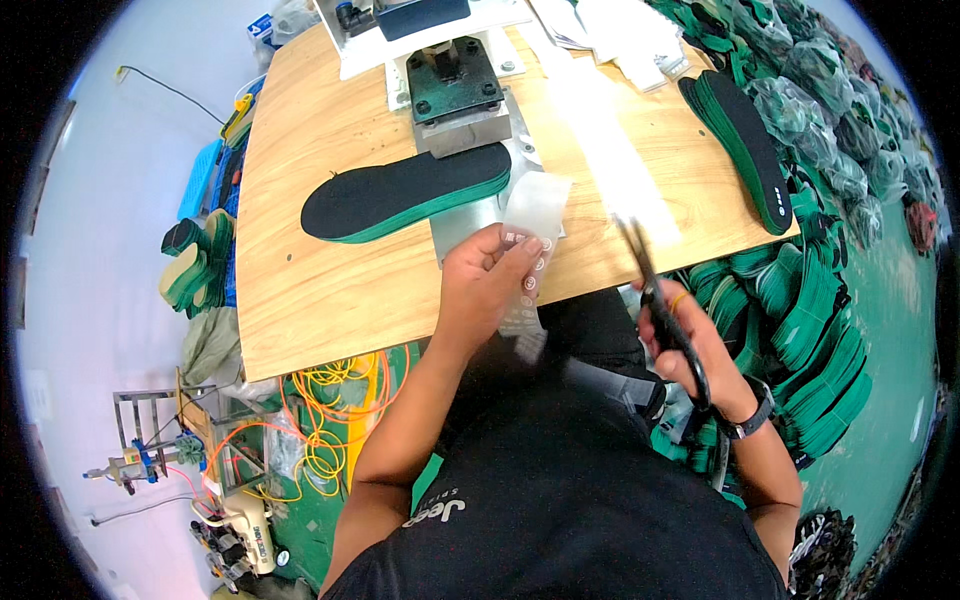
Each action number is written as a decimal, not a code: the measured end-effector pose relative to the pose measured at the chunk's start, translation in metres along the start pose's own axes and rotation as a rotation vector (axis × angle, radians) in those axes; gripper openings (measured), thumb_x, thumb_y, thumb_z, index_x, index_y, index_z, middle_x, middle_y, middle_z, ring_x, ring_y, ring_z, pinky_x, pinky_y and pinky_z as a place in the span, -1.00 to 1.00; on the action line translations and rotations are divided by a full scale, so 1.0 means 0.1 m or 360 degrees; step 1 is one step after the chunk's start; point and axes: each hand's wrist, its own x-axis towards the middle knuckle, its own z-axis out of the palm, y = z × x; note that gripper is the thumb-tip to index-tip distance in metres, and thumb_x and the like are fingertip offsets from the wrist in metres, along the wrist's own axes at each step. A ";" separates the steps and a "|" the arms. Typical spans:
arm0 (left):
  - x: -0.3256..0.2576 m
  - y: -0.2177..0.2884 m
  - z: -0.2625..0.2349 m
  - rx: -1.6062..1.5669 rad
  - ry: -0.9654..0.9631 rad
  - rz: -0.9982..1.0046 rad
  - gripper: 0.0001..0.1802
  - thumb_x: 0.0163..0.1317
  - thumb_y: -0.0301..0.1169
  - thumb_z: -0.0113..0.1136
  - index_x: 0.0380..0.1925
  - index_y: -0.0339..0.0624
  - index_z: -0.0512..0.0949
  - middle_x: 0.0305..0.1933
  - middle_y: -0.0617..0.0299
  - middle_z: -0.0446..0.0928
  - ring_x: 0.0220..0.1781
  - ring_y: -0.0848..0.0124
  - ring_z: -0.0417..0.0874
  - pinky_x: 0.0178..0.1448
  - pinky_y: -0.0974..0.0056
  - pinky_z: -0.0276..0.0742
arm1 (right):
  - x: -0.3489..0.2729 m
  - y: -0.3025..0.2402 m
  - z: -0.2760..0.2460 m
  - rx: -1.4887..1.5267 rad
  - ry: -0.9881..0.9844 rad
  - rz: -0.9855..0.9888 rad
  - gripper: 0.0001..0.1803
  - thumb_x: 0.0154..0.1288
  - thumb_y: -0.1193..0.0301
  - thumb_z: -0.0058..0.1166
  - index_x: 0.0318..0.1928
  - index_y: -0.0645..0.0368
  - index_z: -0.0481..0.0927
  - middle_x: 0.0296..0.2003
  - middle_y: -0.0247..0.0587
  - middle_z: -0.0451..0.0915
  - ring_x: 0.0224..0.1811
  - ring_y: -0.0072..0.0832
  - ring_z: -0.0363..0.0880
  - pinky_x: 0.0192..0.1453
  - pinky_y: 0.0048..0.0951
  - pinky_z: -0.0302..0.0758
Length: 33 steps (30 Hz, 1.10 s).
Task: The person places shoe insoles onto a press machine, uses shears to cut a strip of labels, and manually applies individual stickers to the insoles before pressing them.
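- Translucent strip (541, 200) with white printed marks is in the left hand (485, 280), at the table's near edge; its lower tail hangs blurred toward the lap.
- Left thumb and fingers are pinched together on the strip, with no gap.
- Right hand (688, 345) has its fingers curled round the black scissors (652, 290), blades pointing away from the body; blur hides how far they are parted.
- Step in hand, as I judge it: handling the strip with scissors at the ready. The blades are apart from it, so any cut calls for bringing them together and keeping the left fingertips clear.
- Beyond, on the wooden table (330, 290), a black-and-green insole stack (390, 195) lies with one end at the press block (470, 133).
- Another insole stack (745, 150) lies at the right edge.
- Farther off, white sheets (630, 40) spread near the far edge.
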 end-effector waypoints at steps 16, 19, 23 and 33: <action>-0.12 0.05 0.35 0.0491 -0.0283 -0.0171 -0.86 0.14 -0.44 0.28 -0.43 -0.32 0.63 -0.58 0.36 0.53 -0.57 0.67 0.42 -0.52 0.52 0.29 | -0.15 -0.11 -0.21 -0.0228 -0.0311 0.0275 0.06 -0.09 -0.08 0.40 0.32 0.26 0.24 -0.35 -0.33 0.50 -0.43 -0.70 0.36 -0.36 -0.67 0.31; -0.13 0.01 0.35 0.0566 -0.0290 -0.0200 -0.86 0.13 -0.44 0.29 -0.47 -0.32 0.64 -0.58 0.36 0.53 -0.57 0.67 0.42 -0.51 0.52 0.29 | -0.16 -0.15 -0.21 -0.0384 -0.0332 0.0194 -0.09 -0.06 0.11 0.44 0.26 0.22 0.33 -0.46 -0.35 0.48 -0.42 -0.61 0.41 -0.35 -0.55 0.37; -0.14 0.03 0.33 0.0546 -0.0344 -0.0257 -0.87 0.11 -0.44 0.30 -0.48 -0.31 0.64 -0.59 0.39 0.52 -0.56 0.68 0.42 -0.51 0.53 0.27 | -0.17 -0.11 -0.23 -0.0482 -0.0349 0.0094 -0.11 -0.05 0.10 0.43 0.24 0.22 0.35 -0.54 -0.34 0.46 -0.49 -0.60 0.40 -0.39 -0.53 0.35; -0.25 0.09 0.22 0.0824 -0.0398 -0.0337 -0.85 0.09 -0.41 0.31 -0.52 -0.28 0.62 -0.61 0.36 0.52 -0.54 0.67 0.45 -0.48 0.51 0.32 | -0.27 -0.04 -0.13 -0.0846 -0.0107 -0.0238 -0.29 -0.08 0.08 0.43 0.01 0.29 0.53 -0.66 -0.36 0.35 -0.59 -0.62 0.35 -0.48 -0.56 0.28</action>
